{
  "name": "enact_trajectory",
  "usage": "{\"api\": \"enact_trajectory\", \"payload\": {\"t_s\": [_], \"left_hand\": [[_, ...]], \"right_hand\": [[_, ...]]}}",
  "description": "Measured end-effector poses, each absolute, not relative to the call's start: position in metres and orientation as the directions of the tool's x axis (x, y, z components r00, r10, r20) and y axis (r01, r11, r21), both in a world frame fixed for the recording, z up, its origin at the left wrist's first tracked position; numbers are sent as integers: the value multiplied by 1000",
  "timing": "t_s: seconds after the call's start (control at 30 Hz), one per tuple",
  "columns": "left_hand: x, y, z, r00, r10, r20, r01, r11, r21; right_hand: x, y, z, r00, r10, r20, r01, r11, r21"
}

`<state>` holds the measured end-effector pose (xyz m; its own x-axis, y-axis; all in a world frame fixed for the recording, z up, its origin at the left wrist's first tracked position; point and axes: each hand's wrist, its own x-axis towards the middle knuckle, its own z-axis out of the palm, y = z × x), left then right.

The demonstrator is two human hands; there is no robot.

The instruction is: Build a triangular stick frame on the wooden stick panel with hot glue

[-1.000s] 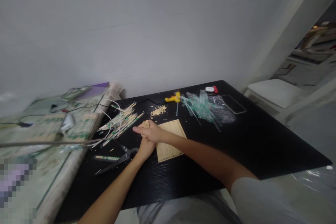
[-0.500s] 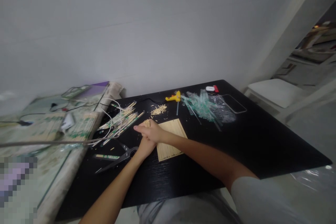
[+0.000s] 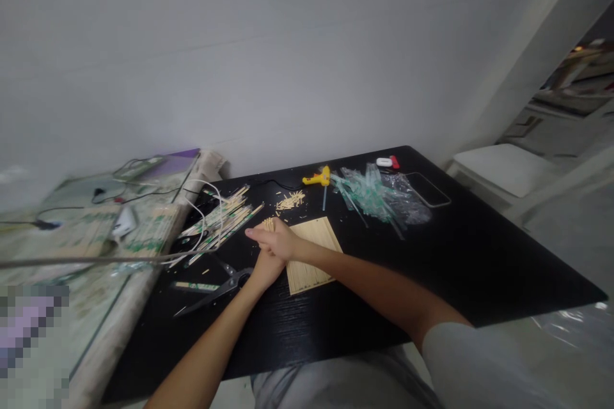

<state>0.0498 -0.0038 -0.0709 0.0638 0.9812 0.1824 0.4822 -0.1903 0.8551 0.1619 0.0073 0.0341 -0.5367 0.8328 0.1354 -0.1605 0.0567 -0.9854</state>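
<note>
My right hand (image 3: 279,240) is closed over my left hand (image 3: 269,266), the two pressed together above the black table. Pale wooden sticks (image 3: 268,223) poke out at the top of the clasp; the rest of them is hidden by the fingers. Under my right forearm lies a flat panel of light wooden sticks set side by side (image 3: 311,278). Large shears (image 3: 233,280) lie beside my left wrist, with a wrapped pair of chopsticks (image 3: 204,287) near the blades. Beyond my hands is a small heap of short cut stick pieces (image 3: 290,200).
A yellow glue gun (image 3: 317,177) lies near the wall. Right of it are crumpled plastic wrappers (image 3: 369,195), a white case (image 3: 384,162) and a phone-shaped object (image 3: 428,190). Wrapped chopsticks (image 3: 225,223) pile up at left, crossed by a white cable (image 3: 221,211).
Almost nothing differs. My clasped hands have shifted very slightly and stay pressed together; the things on the table lie as before.
</note>
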Motion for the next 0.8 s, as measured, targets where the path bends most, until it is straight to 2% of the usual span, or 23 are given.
{"api": "enact_trajectory", "payload": {"t_s": [0.8], "left_hand": [[55,-9,-59,32,978,205,470,-196,861]], "right_hand": [[164,5,38,-527,842,113,-163,30,-986]]}}
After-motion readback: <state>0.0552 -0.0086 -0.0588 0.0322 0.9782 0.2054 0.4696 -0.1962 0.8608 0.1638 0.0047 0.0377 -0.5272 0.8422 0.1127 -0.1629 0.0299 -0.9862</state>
